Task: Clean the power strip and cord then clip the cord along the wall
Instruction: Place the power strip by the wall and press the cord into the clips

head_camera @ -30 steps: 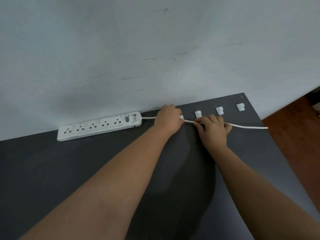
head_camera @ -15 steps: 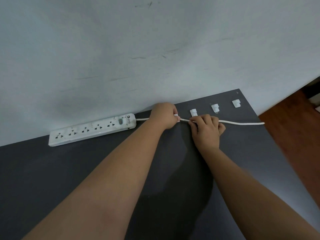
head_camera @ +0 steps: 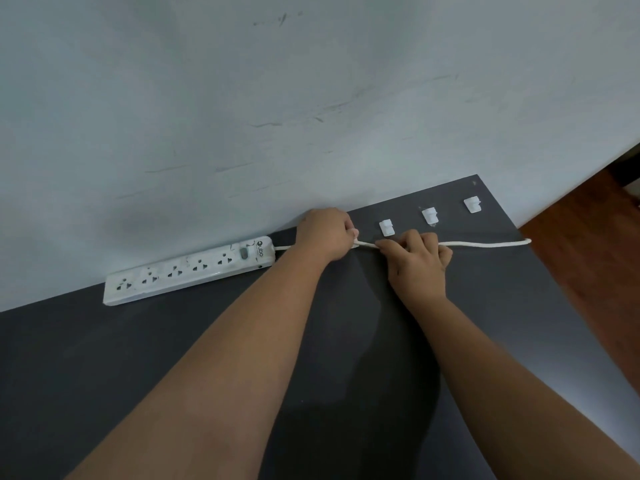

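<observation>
A white power strip (head_camera: 188,270) with several sockets lies on the dark grey table (head_camera: 104,358) against the pale wall. Its white cord (head_camera: 485,244) runs right to the table's edge. My left hand (head_camera: 325,233) is closed on the cord just right of the strip, hiding whatever lies under it. Just to its right, my right hand (head_camera: 417,259) pinches the cord. Three white cable clips sit behind the cord: one (head_camera: 386,227) by my right fingers, a middle one (head_camera: 430,215) and a far one (head_camera: 471,204).
The scuffed wall (head_camera: 311,98) rises directly behind the strip. The table's right edge (head_camera: 568,306) drops to a brown wooden floor (head_camera: 595,258).
Both hands stay on the cord with only small shifts. The view has shifted slightly between frames. The cord's free end remains at the table's right edge.
</observation>
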A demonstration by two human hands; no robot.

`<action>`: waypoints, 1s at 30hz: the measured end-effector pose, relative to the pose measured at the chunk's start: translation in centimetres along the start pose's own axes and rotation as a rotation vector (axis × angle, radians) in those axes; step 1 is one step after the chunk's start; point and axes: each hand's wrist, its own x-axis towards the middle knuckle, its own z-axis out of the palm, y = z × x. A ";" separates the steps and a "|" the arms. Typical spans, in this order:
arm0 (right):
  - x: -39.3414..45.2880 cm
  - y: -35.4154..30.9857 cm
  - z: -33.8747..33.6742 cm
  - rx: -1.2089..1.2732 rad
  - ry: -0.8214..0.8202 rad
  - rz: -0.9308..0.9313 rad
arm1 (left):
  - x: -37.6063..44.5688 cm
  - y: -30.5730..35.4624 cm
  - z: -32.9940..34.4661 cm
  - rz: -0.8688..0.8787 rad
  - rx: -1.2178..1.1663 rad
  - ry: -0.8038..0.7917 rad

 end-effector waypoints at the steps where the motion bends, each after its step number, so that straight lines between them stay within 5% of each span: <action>1: 0.0 0.1 -0.1 0.002 0.004 0.008 | 0.1 0.1 -0.2 0.008 0.016 -0.003; 17: 1.5 -0.6 0.2 0.001 -0.026 0.073 | -1.3 -1.1 1.8 0.122 0.093 0.191; 24: 2.2 0.0 -2.1 0.197 -0.002 0.225 | -2.0 -1.3 1.1 0.240 0.070 0.110; 30: 3.2 3.5 -5.0 0.161 -0.320 0.353 | -1.1 3.4 1.6 0.281 0.000 0.058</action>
